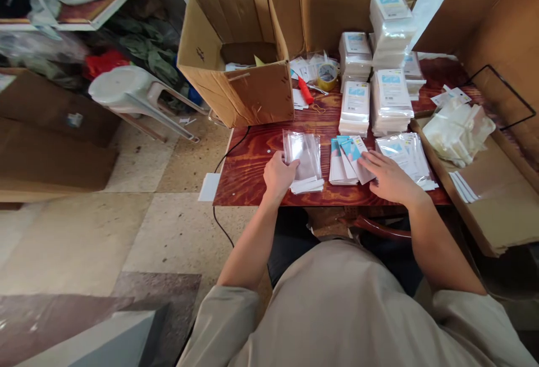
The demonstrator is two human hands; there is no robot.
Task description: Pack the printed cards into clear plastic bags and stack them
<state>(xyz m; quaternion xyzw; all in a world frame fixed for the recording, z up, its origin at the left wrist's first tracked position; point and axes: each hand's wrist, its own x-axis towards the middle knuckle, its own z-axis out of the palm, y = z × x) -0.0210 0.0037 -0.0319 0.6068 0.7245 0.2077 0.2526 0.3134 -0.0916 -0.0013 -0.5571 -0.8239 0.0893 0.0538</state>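
My left hand (280, 176) is at the left edge of a stack of clear plastic bags (305, 156), its thumb and fingers closed on the edge of a bag. How many bags it grips I cannot tell. My right hand (385, 175) holds a blue-and-white printed card (352, 151), fingers on its upper right side, tilted over the pile. Under and left of that card lie more printed cards (338, 168), fanned out. Just beyond my right hand is a loose pile of bagged cards (406, 154), partly hidden by the hand.
Stacks of bagged cards (391, 95) stand at the back right. An open cardboard box (261, 97) stands at the left of the table (248, 170). Near it lie a tape roll (327, 76) and a red-handled tool (305, 91). A shallow carton (501, 198) with crumpled plastic (458, 128) is at right.
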